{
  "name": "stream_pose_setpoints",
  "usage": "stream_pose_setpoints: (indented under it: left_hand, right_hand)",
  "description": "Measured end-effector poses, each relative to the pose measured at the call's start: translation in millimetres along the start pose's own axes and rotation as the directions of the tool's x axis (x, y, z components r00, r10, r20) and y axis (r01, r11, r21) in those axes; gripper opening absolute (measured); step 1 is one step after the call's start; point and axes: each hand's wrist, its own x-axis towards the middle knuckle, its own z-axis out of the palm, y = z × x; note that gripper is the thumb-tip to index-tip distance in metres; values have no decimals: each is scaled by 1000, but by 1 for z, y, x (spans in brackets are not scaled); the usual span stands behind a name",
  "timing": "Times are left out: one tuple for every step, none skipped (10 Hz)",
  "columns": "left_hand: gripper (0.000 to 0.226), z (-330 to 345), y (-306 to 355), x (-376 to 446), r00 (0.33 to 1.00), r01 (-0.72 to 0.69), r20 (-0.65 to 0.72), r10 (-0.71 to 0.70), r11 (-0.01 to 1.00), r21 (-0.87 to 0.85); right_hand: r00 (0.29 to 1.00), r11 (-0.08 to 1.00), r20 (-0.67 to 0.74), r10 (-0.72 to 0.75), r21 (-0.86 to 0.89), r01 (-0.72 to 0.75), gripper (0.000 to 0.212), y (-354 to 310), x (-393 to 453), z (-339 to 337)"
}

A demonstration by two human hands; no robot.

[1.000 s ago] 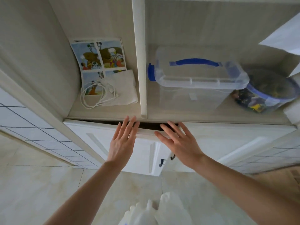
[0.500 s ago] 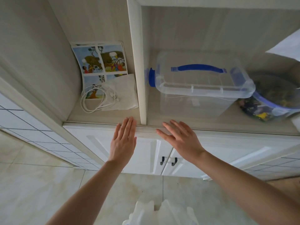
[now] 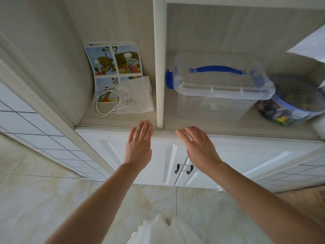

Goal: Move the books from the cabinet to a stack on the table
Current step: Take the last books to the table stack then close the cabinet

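A white cabinet (image 3: 228, 155) has two lower doors, both closed, with black handles (image 3: 183, 169) at the centre seam. My left hand (image 3: 139, 145) lies flat against the top of the left door, fingers together, holding nothing. My right hand (image 3: 198, 147) is spread over the top of the right door, also empty. In the open shelf above, a thin picture book or sheet (image 3: 114, 67) with colourful illustrations leans curved against the back wall of the left compartment. No table is in view.
A white cable (image 3: 107, 103) and a white cloth (image 3: 139, 97) lie on the left shelf. On the right shelf stand a clear plastic box with a blue handle (image 3: 218, 85) and a round tub of small items (image 3: 292, 106). Tiled floor below; white fabric at bottom centre.
The two lower doors, slightly ajar a second ago, are now closed under my hands. My view has tilted a little upward.
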Motion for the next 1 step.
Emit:
stream_pose_setpoints:
  left_hand:
    - [74,-16,5,-7,998,58,6,-58,985,-163]
  right_hand:
    - [996,995,-14,89,43,-88,57,-11,-33,-10]
